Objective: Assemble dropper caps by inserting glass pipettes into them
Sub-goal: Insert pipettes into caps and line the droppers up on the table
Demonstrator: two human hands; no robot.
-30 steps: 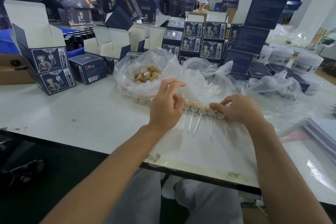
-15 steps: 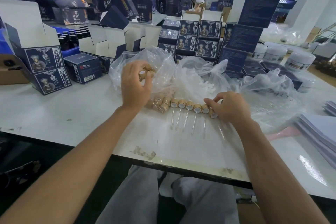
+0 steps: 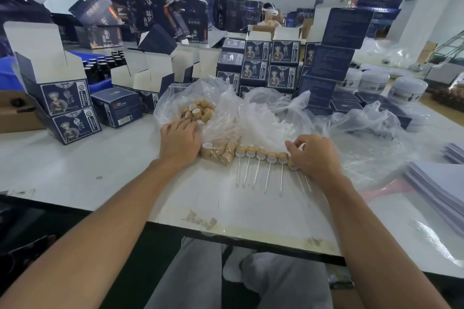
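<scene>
Several assembled dropper caps (image 3: 261, 153) lie in a row on the white table (image 3: 100, 170), wooden collars up and glass pipettes (image 3: 268, 178) pointing toward me. My right hand (image 3: 315, 157) pinches the dropper cap (image 3: 292, 166) at the row's right end; more thin glass pipettes (image 3: 304, 184) lie beneath that hand. My left hand (image 3: 179, 142) rests at the near edge of a clear plastic bag (image 3: 173, 98), its fingertips buried among loose wooden caps (image 3: 198, 111). Whether those fingers hold one is hidden. More wooden caps (image 3: 221, 154) sit inside the bag by the row's left end.
A second clear bag of small white bulbs (image 3: 283, 126) lies behind the row. Navy cartons (image 3: 67, 105) stand left and behind, white jars (image 3: 406, 89) at back right, stacked sheets (image 3: 437, 183) at right. A blue crate of dark bottles (image 3: 100, 70) is back left. A person (image 3: 270, 14) sits far behind.
My left hand left the row of droppers, went up into the bag of wooden caps, then settled lower at the bag's near edge. My right hand stayed on the row's right end.
</scene>
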